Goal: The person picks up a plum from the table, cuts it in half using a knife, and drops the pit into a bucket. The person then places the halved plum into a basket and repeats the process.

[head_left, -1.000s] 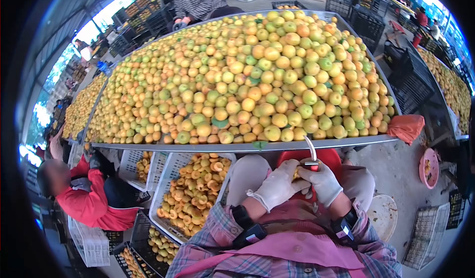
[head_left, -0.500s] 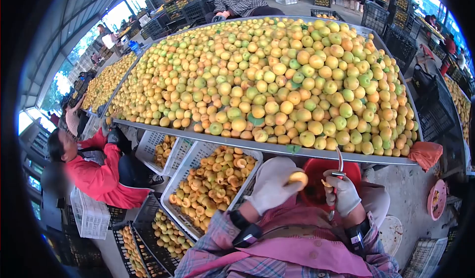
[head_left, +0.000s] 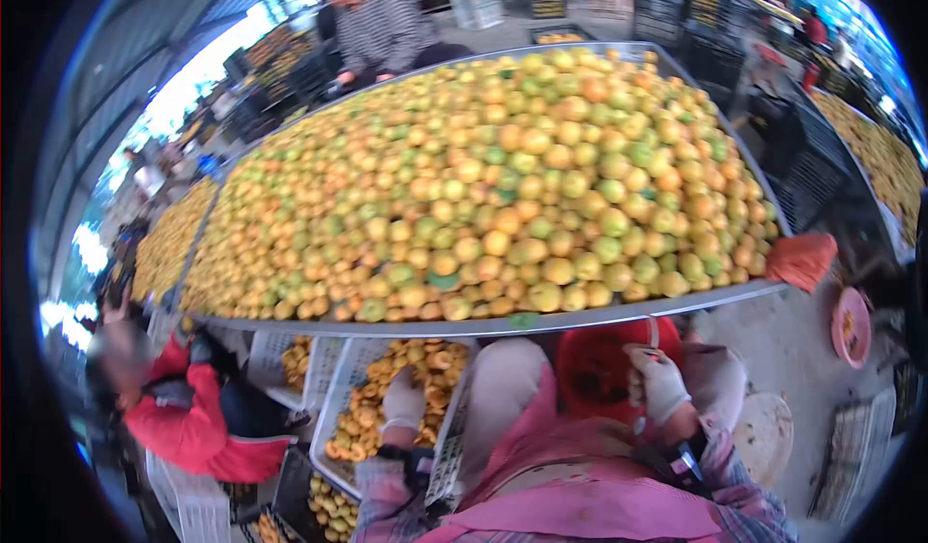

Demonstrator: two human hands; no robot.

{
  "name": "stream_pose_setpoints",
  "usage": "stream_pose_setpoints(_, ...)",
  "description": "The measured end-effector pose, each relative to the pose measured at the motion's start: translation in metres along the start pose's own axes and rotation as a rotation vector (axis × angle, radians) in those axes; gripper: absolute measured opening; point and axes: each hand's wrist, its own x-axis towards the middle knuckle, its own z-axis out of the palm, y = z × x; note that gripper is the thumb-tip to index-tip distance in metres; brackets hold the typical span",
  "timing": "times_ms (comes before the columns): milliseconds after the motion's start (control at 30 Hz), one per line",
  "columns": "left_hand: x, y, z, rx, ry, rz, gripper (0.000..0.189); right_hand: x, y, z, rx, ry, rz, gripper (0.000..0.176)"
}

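Observation:
My left hand [head_left: 404, 403], in a whitish glove, is over a white plastic crate [head_left: 333, 381] of halved apricots [head_left: 370, 388]. Its fingers point down among the fruit and are blurred, so I cannot tell whether they hold anything. In front of my lap, my gloved right hand [head_left: 659, 385] is closed around a red-handled curved-blade tool [head_left: 653, 331], its metal tip pointing up towards the table edge. A red basin [head_left: 572, 352] sits below and beside that hand, between my knees, with dark bits inside.
A metal-rimmed table [head_left: 454, 328] heaped with whole apricots [head_left: 483, 195] spans ahead. A person in a red jacket [head_left: 208, 422] sits left; another in a checked top [head_left: 382, 26] sits across. Right are an orange bag [head_left: 801, 261], a pink basin [head_left: 851, 326] and crates [head_left: 851, 456].
My left hand has moved left and down from my lap, where it held an apricot half, to the crate. My right hand keeps the tool. The view has shifted.

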Motion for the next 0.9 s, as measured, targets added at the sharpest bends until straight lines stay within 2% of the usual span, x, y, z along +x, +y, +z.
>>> stream_pose_setpoints(67,0.003,0.025,-0.018,0.167,0.047,-0.056,0.039,-0.001,-0.001,-0.003,-0.009,-0.025,0.039,0.029)
stream_pose_setpoints(100,0.003,0.033,-0.022,0.043,0.204,0.046,0.039,-0.004,-0.003,-0.003,-0.025,-0.038,0.052,0.032)
stream_pose_setpoints(133,0.009,0.048,-0.033,-0.043,0.229,0.026,0.039,-0.009,-0.005,-0.001,-0.025,-0.060,0.020,0.034)
stream_pose_setpoints(200,0.017,0.083,-0.055,-0.308,0.291,0.107,0.039,-0.011,-0.004,-0.002,-0.013,-0.063,-0.001,0.033)
stream_pose_setpoints(233,0.029,0.095,-0.057,-0.308,0.290,0.104,0.039,-0.012,-0.003,-0.003,0.008,-0.063,-0.026,0.032)
stream_pose_setpoints(300,0.049,0.115,-0.061,-0.099,0.509,0.233,0.048,-0.011,0.001,-0.006,0.015,-0.067,-0.017,0.032)
stream_pose_setpoints(333,0.060,0.120,-0.059,-0.096,0.508,0.237,0.048,-0.011,0.004,-0.007,0.024,-0.071,-0.009,0.032)
stream_pose_setpoints(400,0.085,0.126,-0.049,0.040,0.295,0.071,0.061,-0.012,0.008,-0.008,0.010,-0.087,-0.013,0.032)
stream_pose_setpoints(433,0.091,0.128,-0.046,0.043,0.296,0.081,0.061,-0.013,0.010,-0.008,-0.012,-0.100,-0.018,0.032)
stream_pose_setpoints(500,0.103,0.133,-0.040,0.016,0.217,-0.026,0.071,-0.016,0.015,-0.009,-0.001,-0.093,-0.023,0.032)
stream_pose_setpoints(567,0.105,0.128,-0.036,0.003,0.260,0.008,0.068,-0.020,0.016,-0.010,0.006,-0.079,-0.021,0.032)
stream_pose_setpoints(633,0.102,0.127,-0.035,-0.185,0.329,0.090,0.064,-0.025,0.013,-0.010,0.015,-0.071,-0.003,0.031)
stream_pose_setpoints(667,0.099,0.131,-0.035,-0.489,0.355,0.164,0.052,-0.025,0.012,-0.010,0.017,-0.066,-0.005,0.031)
stream_pose_setpoints(700,0.096,0.135,-0.035,-0.490,0.349,0.168,0.052,-0.025,0.011,-0.009,0.031,-0.079,-0.013,0.031)
stream_pose_setpoints(767,0.075,0.149,-0.044,-1.170,0.025,-0.124,0.042,-0.029,0.008,-0.005,0.042,-0.084,-0.011,0.032)
stream_pose_setpoints(800,0.062,0.161,-0.052,-1.340,-0.101,-0.132,0.036,-0.034,0.000,0.003,0.037,-0.073,0.009,0.030)
stream_pose_setpoints(833,0.053,0.171,-0.055,-1.342,-0.105,-0.130,0.036,-0.036,-0.006,0.010,0.032,-0.067,0.026,0.030)
stream_pose_setpoints(900,0.037,0.186,-0.055,-2.013,-0.515,-0.229,0.038,-0.036,-0.010,0.016,0.025,-0.088,0.026,0.031)
